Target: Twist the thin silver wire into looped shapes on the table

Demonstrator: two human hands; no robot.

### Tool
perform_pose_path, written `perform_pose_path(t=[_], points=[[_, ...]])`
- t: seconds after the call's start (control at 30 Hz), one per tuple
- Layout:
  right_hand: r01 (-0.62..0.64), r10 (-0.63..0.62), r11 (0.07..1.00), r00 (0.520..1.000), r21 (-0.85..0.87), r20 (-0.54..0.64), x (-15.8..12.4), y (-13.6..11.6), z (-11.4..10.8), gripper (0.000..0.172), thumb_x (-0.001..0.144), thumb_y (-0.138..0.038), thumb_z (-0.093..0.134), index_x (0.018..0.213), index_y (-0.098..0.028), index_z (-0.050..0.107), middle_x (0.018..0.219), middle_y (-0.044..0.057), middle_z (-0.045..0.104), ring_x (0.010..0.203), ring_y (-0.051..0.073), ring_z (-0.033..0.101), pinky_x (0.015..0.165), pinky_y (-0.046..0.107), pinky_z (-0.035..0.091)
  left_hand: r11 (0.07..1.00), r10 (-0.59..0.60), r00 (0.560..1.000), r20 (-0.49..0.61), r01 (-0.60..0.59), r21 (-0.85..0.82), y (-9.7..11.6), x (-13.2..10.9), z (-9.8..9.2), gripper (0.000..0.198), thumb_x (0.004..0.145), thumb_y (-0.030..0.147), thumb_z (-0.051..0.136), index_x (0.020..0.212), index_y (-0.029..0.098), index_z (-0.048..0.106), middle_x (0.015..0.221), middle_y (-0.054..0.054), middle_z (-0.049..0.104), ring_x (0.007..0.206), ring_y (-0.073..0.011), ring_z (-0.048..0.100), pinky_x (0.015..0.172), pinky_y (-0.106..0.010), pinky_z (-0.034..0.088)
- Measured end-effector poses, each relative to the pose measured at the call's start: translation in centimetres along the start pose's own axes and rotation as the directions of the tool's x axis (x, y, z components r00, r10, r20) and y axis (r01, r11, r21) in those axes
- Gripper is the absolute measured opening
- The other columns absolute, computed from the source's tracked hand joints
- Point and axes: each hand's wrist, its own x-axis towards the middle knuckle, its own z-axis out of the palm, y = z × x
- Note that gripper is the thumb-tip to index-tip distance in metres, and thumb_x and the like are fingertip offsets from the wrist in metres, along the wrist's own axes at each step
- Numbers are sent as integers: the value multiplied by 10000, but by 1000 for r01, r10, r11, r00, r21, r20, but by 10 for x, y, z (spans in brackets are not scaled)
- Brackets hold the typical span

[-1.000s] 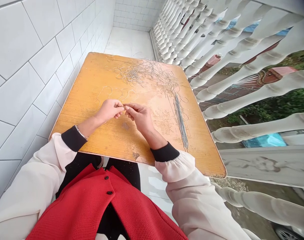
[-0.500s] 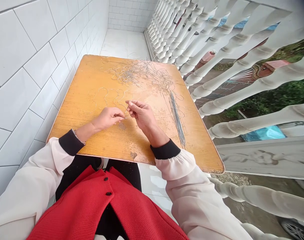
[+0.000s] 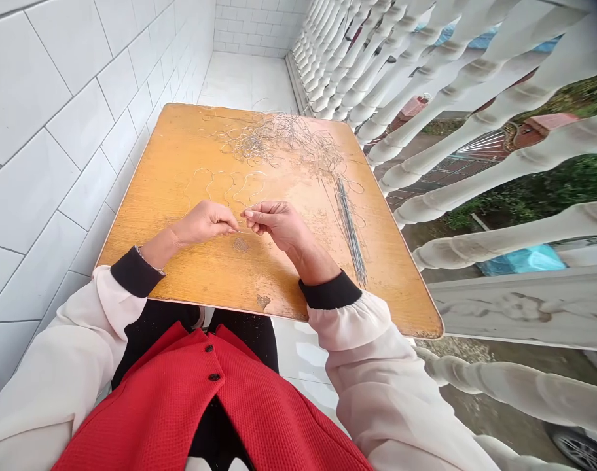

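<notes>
Wire is what I follow through the head camera: one fine strand at the tip of the left hand, just above the near half of the counter. A second ago the two hands met tip to tip; now a small gap parts them, the left sitting slightly lower than the right hand, though closer to it than half a second ago. I judge this as a pause in close finger work, the strand being shifted or re-seated rather than released.

The left grip is pinched on the strand. The right grip is together too, but I cannot tell whether the strand runs into it.

What I can see of the wire is pale, very thin and short, its far end lost to me. Just beyond the hands lie wavy strands of similar look; farther off, a loose tangle, and to the right a straight grey bundle.
</notes>
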Motion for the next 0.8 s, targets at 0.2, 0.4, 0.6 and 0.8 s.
perform_pose_path(t=[0.2,0.4,0.6,0.8], points=[[60,-59,998,993,7,-99,1,2,1,332,643,-478,841,620,-195,670,601,-6,628,524,83,517,527,240,440,995,14,998,-67,-8,100,-1,-3,7,93,737,132,718,682,200,752,670,7,695,615,-104,570,632,-222,402],[104,-102,995,986,10,-133,0,3,3,309,663,-448,825,602,-194,660,598,-3,622,523,84,510,524,239,446,916,113,990,-79,-74,394,-1,-4,17,260,841,211,643,589,172,593,570,25,551,559,-98,441,606,-250,320],[124,-120,992,980,17,-160,-1,2,4,343,649,-478,836,613,-187,658,606,2,633,515,77,504,509,228,440,854,128,991,-40,-89,512,-5,-5,23,221,884,168,560,668,164,603,626,8,594,582,-107,488,614,-248,346],[127,-131,991,984,-43,-124,2,5,3,348,651,-502,825,625,-190,673,579,-3,619,515,87,511,517,242,448,896,98,993,-66,-59,441,-6,-6,26,121,867,121,576,816,160,679,693,1,664,619,-109,558,640,-242,395]])
